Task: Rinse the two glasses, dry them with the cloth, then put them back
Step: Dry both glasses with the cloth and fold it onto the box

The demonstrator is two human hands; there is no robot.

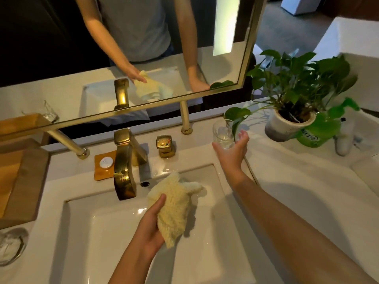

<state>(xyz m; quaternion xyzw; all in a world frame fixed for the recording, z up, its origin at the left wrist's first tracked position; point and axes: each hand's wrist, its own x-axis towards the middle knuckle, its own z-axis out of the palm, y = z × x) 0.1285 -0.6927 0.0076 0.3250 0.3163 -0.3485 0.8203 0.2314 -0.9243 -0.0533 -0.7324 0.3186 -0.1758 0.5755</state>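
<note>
My left hand [150,228] holds a fluffy pale-yellow cloth [174,208] above the white sink basin [106,228]. My right hand [231,150] reaches to the counter right of the sink. Its thumb and fingers wrap the base of a clear glass [222,131], which stands upright beside a plant leaf. A second clear glass [12,245] stands on the counter at the far left, in front of a wooden tray [18,181]. Both hands also show in the mirror [102,48].
A gold faucet [124,167] rises behind the basin, with a gold knob [165,145] to its right and a small orange soap dish [104,167] to its left. A potted plant [291,121], a green spray bottle [320,130] and a white bottle [344,138] crowd the right counter.
</note>
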